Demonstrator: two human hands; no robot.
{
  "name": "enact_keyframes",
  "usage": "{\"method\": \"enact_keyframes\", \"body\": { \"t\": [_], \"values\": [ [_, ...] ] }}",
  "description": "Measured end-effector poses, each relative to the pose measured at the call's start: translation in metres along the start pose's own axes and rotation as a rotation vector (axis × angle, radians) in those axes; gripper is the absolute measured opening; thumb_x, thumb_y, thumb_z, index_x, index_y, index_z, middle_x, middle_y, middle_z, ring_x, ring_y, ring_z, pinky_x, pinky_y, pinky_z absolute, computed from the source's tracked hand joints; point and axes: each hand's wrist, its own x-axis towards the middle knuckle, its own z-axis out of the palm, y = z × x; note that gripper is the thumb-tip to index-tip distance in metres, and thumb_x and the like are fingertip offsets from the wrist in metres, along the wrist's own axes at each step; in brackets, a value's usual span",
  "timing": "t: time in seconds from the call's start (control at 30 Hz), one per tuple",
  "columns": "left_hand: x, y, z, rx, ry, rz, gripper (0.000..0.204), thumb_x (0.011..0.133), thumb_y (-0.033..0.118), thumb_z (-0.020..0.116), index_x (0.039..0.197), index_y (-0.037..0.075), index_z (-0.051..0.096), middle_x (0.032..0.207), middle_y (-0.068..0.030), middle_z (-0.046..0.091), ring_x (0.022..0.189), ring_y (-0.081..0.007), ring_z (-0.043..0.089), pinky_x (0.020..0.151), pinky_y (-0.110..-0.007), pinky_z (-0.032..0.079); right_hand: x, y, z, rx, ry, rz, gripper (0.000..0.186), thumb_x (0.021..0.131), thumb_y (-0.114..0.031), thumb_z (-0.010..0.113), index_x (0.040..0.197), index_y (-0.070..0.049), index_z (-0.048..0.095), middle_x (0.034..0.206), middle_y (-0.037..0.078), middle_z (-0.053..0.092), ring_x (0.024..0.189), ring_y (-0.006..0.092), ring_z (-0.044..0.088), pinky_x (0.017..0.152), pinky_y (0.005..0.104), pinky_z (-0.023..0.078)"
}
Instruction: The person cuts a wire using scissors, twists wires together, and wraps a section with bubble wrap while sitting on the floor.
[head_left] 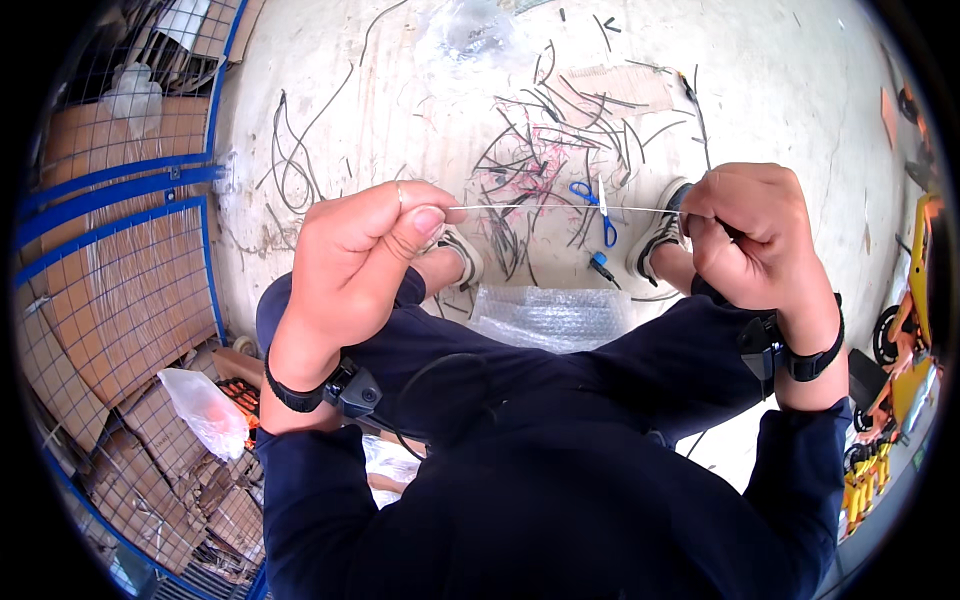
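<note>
A thin whitish wire point(560, 207) is stretched nearly straight and level between my two hands, above the floor. My left hand point(360, 250) pinches its left end between thumb and forefinger. At the other end, my right hand point(750, 235) has its fingers curled closed around the wire; the fingertips are partly hidden. Below the wire on the floor lie blue-handled scissors point(609, 232), with a small blue and black piece point(601, 265) close by. Many dark cable offcuts point(510, 160) and reddish strands are scattered beyond, between my shoes.
Bubble wrap point(550, 312) lies between my feet, and clear plastic point(470, 35) sits farther off. To the left stands a blue wire-mesh cage point(207, 270) with cardboard inside and a plastic bag point(205, 410) beside it. Yellow and orange equipment point(915, 330) lines the right. A long loose cable point(290, 150) curls at left.
</note>
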Motion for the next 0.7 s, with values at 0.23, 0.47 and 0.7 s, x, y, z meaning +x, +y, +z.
{"method": "enact_keyframes", "body": {
  "t": [0.23, 0.47, 0.7],
  "values": [
    [0.001, -0.012, -0.011, -0.049, 0.278, -0.134, 0.018, 0.096, 0.011, 0.055, 0.097, -0.002, 0.068, 0.087, -0.0042, 0.069, 0.078, -0.0061, 0.057, 0.069, -0.02, 0.044, -0.006, 0.006, -0.019, 0.019, 0.071, 0.17, 0.01, 0.082, -0.001, 0.052, 0.079, 0.0, 0.061, 0.066, 0.009, 0.059, 0.056, 0.0165, 0.059, 0.054, 0.0271, 0.045],
    [0.007, -0.01, -0.003, -0.093, 0.254, -0.089, 0.021, 0.098, 0.015, 0.055, 0.1, -0.002, 0.067, 0.093, -0.0061, 0.07, 0.088, -0.0097, 0.06, 0.081, -0.023, 0.046, -0.001, 0.01, -0.008, 0.287, 0.047, 0.325, 0.012, 0.092, -0.004, 0.058, 0.097, 0.002, 0.067, 0.076, 0.008, 0.065, 0.07, 0.0139, 0.063, 0.066, 0.0265, 0.05],
    [0.007, -0.006, 0.004, -0.042, 0.224, -0.097, 0.022, 0.098, 0.015, 0.055, 0.103, -0.002, 0.067, 0.095, -0.0081, 0.071, 0.09, -0.0113, 0.063, 0.082, -0.025, 0.048, 0.001, 0.004, -0.01, 0.327, -0.032, 0.259, 0.013, 0.092, -0.006, 0.06, 0.099, 0.001, 0.067, 0.079, 0.009, 0.067, 0.073, 0.0159, 0.066, 0.067, 0.0264, 0.051]
  ]
}}
